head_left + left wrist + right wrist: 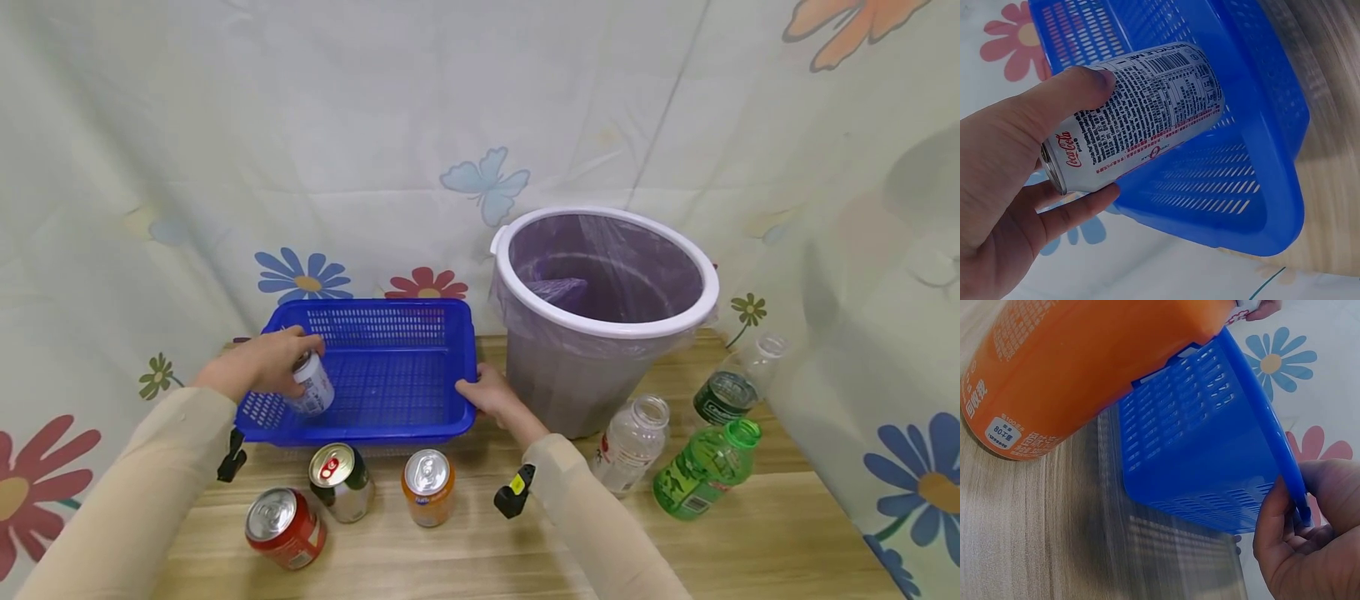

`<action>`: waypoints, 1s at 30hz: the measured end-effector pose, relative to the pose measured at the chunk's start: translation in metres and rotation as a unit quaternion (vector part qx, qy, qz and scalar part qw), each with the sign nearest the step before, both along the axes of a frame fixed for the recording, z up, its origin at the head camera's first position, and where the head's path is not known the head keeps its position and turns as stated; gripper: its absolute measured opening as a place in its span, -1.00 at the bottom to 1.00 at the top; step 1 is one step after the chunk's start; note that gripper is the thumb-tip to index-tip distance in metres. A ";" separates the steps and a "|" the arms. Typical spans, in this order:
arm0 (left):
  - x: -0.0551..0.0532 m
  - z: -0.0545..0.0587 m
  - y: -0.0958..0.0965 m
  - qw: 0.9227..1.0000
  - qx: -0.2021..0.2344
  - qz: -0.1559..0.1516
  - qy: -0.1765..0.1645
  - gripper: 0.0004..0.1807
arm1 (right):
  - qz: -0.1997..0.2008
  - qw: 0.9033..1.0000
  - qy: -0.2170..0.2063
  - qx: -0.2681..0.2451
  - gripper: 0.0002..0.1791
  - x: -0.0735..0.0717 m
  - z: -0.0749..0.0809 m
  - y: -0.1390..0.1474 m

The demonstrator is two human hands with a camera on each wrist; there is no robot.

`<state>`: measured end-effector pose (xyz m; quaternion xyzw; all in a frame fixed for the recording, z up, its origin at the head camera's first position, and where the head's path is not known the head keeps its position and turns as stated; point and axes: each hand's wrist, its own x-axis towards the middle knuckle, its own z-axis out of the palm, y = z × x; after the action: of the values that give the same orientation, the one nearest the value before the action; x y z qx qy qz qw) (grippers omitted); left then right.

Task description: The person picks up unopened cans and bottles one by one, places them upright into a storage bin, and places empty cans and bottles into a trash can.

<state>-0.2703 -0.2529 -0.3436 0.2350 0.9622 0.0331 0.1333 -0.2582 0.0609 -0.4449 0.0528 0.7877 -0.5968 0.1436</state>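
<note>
A white Coca-Cola can [1154, 106] with red and black print is gripped between the thumb and fingers of my left hand [266, 362]. It is tilted, inside the left end of the blue plastic basket [390, 383]. My right hand [491, 392] pinches the basket's right rim, thumb on one side and curled fingers on the other, as the right wrist view shows. In front of the basket stand a red can [285, 529], a dark green and gold can [342, 483] and an orange can [428, 487].
Right of the basket stands a grey trash bin [570, 383] with a white rim and a clear liner. Beside it are a clear bottle [632, 442], a green bottle [705, 471] and a clear bottle with a dark label [735, 387]. A flowered cloth [390, 125] hangs behind the wooden table [450, 558].
</note>
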 end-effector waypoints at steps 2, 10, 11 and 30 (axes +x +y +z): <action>-0.001 -0.002 -0.001 1.000 0.002 0.005 -0.003 -0.44 | -0.001 1.000 -0.003 0.000 -0.66 0.000 -0.001 0.000; -0.005 -0.009 -0.002 1.000 0.000 0.012 -0.014 -0.45 | -0.006 1.000 -0.002 0.003 -0.66 0.001 0.001 0.000; -0.006 -0.011 -0.003 1.000 -0.001 0.016 -0.016 -0.46 | -0.007 1.000 -0.001 0.005 -0.66 0.000 0.001 0.001; -0.014 -0.026 -0.014 0.999 -0.005 0.037 -0.004 -0.44 | -0.005 1.000 -0.002 -0.022 -0.68 0.000 -0.004 -0.002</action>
<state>-0.2845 -0.2672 -0.3699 0.1981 0.9700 0.0341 0.1368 -0.2579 0.0588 -0.4487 0.0545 0.7736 -0.6149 0.1432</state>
